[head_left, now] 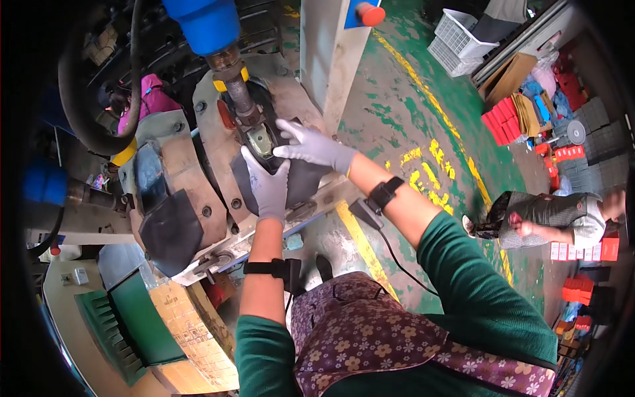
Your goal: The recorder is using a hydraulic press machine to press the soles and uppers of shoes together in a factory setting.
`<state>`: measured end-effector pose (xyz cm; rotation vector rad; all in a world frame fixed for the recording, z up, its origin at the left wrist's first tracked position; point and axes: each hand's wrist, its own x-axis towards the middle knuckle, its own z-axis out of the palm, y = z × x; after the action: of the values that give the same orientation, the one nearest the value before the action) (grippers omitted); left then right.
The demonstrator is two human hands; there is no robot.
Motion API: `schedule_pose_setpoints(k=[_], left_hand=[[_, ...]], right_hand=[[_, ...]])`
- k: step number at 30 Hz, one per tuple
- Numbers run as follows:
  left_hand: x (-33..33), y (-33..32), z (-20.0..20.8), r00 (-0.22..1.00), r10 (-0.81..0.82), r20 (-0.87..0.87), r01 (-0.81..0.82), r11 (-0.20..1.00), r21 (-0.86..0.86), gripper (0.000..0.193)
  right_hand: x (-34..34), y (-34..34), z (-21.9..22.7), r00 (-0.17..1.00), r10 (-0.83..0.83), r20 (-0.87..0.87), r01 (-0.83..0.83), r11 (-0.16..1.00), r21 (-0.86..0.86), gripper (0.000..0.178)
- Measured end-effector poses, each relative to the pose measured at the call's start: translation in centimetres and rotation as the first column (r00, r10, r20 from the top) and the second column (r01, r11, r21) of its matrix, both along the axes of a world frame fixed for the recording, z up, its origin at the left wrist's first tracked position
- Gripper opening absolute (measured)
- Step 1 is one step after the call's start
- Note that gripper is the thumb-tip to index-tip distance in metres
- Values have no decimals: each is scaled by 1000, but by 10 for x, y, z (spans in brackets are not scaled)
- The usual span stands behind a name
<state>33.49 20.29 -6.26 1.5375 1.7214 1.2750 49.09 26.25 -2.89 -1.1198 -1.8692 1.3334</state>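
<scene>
Both my hands wear pale grey gloves and are at a press station, around a dark holder with a pale metal block (260,140) set in it. My left hand (268,188) is at the block's near side, thumb and forefinger stretched apart. From the right reaches my right hand (316,147), its fingers spread toward the holder's edge. A dark, flexible-looking piece (305,182) lies beneath and beside my hands; its part under the gloves is hidden. Above the block stands a metal ram (239,96) under a blue cylinder (204,23).
To the left, a second station holds a dark flat piece (170,231). A red push button (370,14) sits on the white post (331,59). One person (151,102) is beyond the machine, another (555,221) at the right. White crates (458,43) and red boxes (503,124) stand farther off.
</scene>
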Motion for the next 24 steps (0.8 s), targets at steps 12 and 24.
schedule_pose_setpoints(k=[12, 24], left_hand=[[-8, 5, -5, 997, -45, -58, 47, 998, 43, 100], [-24, -4, 7, 991, -133, -19, 132, 990, -38, 104]], right_hand=[[-8, -7, -17, 995, -96, 28, 94, 994, 53, 89], [-9, -40, -8, 964, -188, -186, 172, 980, -98, 86]])
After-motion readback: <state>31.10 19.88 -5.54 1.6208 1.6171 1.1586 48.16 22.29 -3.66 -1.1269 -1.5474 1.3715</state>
